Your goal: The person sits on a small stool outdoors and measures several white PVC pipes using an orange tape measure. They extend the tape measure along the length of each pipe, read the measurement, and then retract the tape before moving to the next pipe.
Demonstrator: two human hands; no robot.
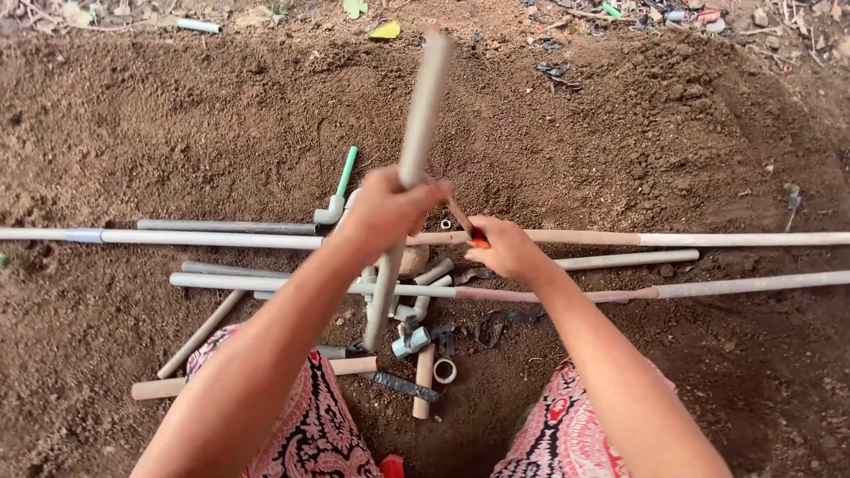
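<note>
Your left hand [390, 208] clenched round grey plastic pipe [409, 173], smooth, round, held upright-tilted at scene centre over loose brown soil [177, 133]. Your right hand [506, 250] grips small orange-handled tool [467, 226], tip touching pipe. Long pale pipes [708, 239] lie crosswise beneath; short fittings [413, 340] near knees.

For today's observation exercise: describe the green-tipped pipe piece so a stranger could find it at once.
Start from the long pale pipe lying across the brown soil. Just beyond it, left of the left hand, a short grey elbow piece angles up. Unlike its neighbours, its upper end is bright green.
</note>
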